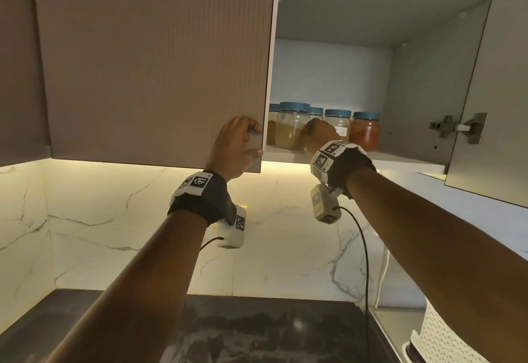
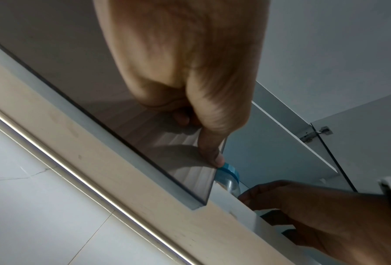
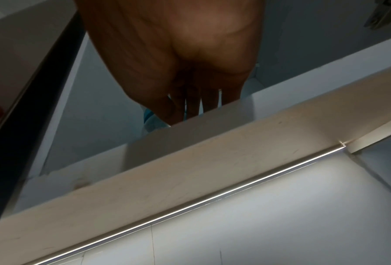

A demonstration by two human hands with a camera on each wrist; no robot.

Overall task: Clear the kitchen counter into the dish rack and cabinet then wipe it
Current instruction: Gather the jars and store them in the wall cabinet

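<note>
Two hands are up at the cabinet point(image 1: 337, 57). My left hand point(image 1: 237, 145) pinches the bottom corner of the brown door point(image 1: 154, 62), thumb on the front and fingers curled round its edge. That door hangs partly over the left side of the shelf. The grey door point(image 1: 491, 82) on the right is swung wide open.

My right hand point(image 1: 320, 134) reaches inside, in among the jars point(image 1: 291, 125) with blue lids. These jars stand in a row on the bottom shelf point(image 1: 400, 162). From the wrist view the fingers point straight in past the shelf edge, close side by side. I cannot tell if they hold a jar or only touch one, because the shelf and the hand hide the tips.

What could go wrong? The jars stand close, some touching. If I push one in hard, I think it may knock the next one over. The orange jar point(image 1: 365, 131) stands near the front edge, so a bump could tip it off onto the dark counter point(image 1: 257, 331) below. If my left hand swings the brown door shut too soon, it could hit my right wrist or the little camera on it. The cable hanging from that wrist could also catch.
</note>
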